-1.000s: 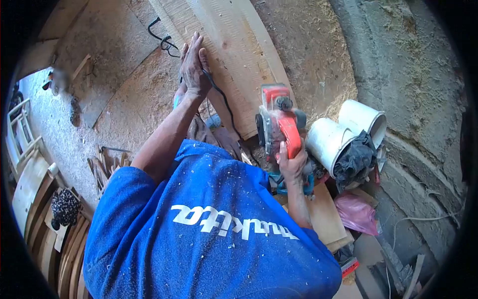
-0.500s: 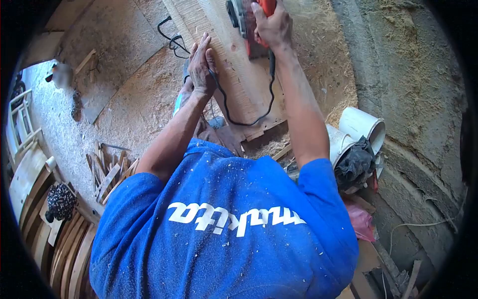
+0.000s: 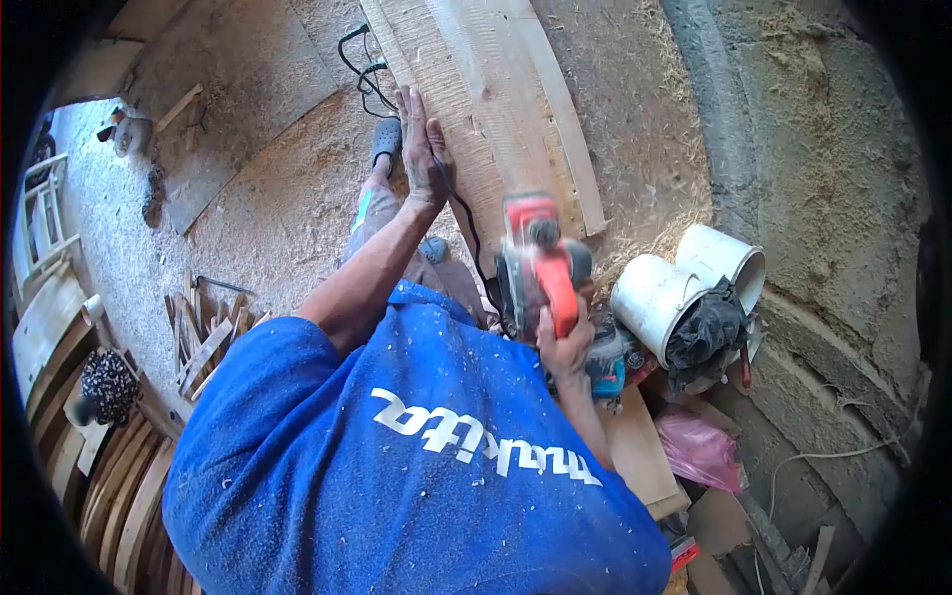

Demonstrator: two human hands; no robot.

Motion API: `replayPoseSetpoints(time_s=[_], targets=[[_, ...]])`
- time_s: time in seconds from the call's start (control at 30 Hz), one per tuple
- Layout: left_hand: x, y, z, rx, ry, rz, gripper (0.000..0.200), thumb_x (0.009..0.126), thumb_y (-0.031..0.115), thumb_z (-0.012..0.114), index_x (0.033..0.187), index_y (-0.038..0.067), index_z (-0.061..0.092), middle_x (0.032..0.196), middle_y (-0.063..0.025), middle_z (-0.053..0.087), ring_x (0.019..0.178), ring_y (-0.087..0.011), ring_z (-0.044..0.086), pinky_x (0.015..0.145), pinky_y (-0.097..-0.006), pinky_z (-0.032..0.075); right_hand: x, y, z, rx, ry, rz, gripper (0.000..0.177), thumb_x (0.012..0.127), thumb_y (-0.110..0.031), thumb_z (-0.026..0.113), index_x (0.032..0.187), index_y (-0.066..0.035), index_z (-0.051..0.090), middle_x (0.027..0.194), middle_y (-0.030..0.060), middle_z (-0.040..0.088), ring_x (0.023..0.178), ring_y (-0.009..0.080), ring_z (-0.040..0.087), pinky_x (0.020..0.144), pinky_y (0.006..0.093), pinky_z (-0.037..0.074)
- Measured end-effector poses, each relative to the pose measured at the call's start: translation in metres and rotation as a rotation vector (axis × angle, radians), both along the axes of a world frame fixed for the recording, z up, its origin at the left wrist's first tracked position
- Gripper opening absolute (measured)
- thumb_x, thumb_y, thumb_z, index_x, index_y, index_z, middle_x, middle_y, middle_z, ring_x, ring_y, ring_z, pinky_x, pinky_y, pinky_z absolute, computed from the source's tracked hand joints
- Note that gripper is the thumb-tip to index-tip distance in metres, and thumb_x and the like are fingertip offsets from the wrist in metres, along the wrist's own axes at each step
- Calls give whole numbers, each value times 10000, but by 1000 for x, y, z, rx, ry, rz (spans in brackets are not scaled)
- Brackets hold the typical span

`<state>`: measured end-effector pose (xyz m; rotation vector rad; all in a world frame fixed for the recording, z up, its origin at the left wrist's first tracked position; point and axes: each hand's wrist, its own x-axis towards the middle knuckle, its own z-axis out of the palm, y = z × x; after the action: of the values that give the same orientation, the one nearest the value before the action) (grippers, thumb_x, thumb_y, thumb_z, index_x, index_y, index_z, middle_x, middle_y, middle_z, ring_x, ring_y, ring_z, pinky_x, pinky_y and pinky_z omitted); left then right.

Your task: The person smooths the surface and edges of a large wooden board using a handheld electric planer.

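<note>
A long pale wooden board (image 3: 486, 94) extends away in front of me, its grain rough on the left and smoother toward the middle. My left hand (image 3: 424, 159) lies along its left edge with the fingers stretched out. My right hand (image 3: 567, 342) is wrapped around the red handle of an electric hand planer (image 3: 540, 258), at the board's near end close to my body. The planer is slightly blurred by motion. Its black cord (image 3: 466, 213) runs past my left hand and down toward the tool.
White buckets (image 3: 654, 297), one with a black plastic bag (image 3: 706, 332), lie at right. A teal power tool (image 3: 607, 375) and a pink bag (image 3: 699, 446) are close by. Curved planks (image 3: 119, 496) and wood scraps (image 3: 208, 337) stand at left. Shavings cover the floor (image 3: 288, 188).
My right hand has drawn the planer from far up the board back to its near end, beside my body. My left hand stays flat at the board's left edge.
</note>
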<state>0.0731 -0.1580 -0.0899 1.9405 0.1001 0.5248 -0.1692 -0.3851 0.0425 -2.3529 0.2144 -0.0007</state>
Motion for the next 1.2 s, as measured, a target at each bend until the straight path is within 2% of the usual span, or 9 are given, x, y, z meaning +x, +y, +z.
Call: replayPoseSetpoints(time_s=[0.13,0.23,0.33,0.37,0.63,0.87,0.93,1.03,1.2], targets=[[-1,0,-12,-122,-75,-18,581,1129,303,362,1571,-73,326,1658,-302,257,1566,-441,195,1271,-466,187,26,12,4,53,42,6,269,954,-248,696,1106,-44,609,635,78,642,595,231,689,592,398,536],[-6,6,-4,-130,23,-44,564,1129,276,336,1571,-74,325,1649,-303,279,1560,-431,222,1270,-463,192,112,43,14,129,42,46,384,953,-245,692,1247,-9,613,950,236,718,854,418,730,741,481,555],[-9,29,15,-95,44,-126,567,1127,280,332,1573,-70,324,1633,-302,317,1549,-417,265,1264,-452,219,207,82,19,129,-194,135,326,958,-241,665,1201,-32,602,892,243,695,827,433,721,694,482,548],[-11,39,30,-128,62,-160,574,1127,293,324,1568,-75,330,1617,-302,350,1534,-408,308,1255,-439,244,235,92,20,184,-114,117,367,936,-249,688,1220,-22,638,1063,244,676,972,429,663,857,487,519],[-26,129,64,151,190,-307,592,1131,318,297,1569,-79,327,1618,-271,372,1508,-387,366,1229,-427,302,443,176,-2,133,-331,170,357,903,-282,676,1138,-13,667,932,244,717,884,431,703,788,511,539],[-12,181,29,35,177,19,610,1140,362,289,1576,-62,333,1631,-239,371,1499,-358,393,1207,-409,348,581,239,31,220,-131,209,329,908,-269,660,1168,-69,658,896,236,729,838,402,745,727,498,595],[1,191,31,-91,123,157,616,1142,373,289,1570,-67,346,1621,-243,387,1479,-368,425,1205,-436,348,641,255,1,130,-409,270,317,915,-280,659,1165,-86,657,879,224,726,800,365,757,683,481,606],[34,206,45,-358,80,315,644,1141,412,279,1566,-70,331,1584,-247,428,1414,-368,496,1194,-472,362,686,272,3,-34,-238,129,572,888,-484,679,1202,-12,607,1004,288,727,948,450,732,788,533,590],[114,222,76,-545,-61,481,621,1142,412,281,1507,-78,391,1507,-262,507,1338,-377,567,1163,-473,423,624,244,4,105,-458,269,396,927,-328,665,1185,-32,621,906,268,719,850,414,747,760,511,602]])
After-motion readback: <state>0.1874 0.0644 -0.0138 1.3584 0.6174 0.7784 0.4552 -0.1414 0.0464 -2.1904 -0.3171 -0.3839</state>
